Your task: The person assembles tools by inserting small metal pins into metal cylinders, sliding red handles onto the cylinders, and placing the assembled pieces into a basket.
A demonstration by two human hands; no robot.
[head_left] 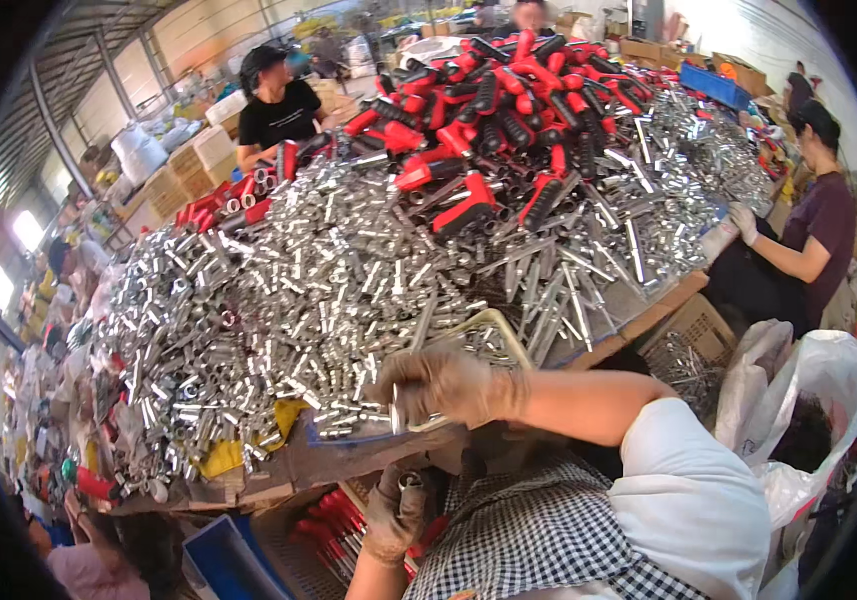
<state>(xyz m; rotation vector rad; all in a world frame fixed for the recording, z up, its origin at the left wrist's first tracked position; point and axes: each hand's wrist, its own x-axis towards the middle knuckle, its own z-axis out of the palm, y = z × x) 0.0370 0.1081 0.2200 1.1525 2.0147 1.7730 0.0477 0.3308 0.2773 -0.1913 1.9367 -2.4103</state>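
By heaped metal (pixel 319 290), left grip (pixel 395 515) and right grip (pixel 449 387) each seemingly hold one piece (pixel 410 480).

Metal parts (pixel 319 285) heaped across table (pixel 639 322); tool handles (pixel 499 105) piled at far side. Tray (pixel 511 338) at near edge. Bin (pixel 221 555) near left, below tabletop; sack (pixel 821 362) near right.

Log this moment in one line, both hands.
left hand: holding ring-ended metal piece | right hand: by pale tray, shiny metal piece against it, grip unclear | around: metal-parts heap, red-and-black handles
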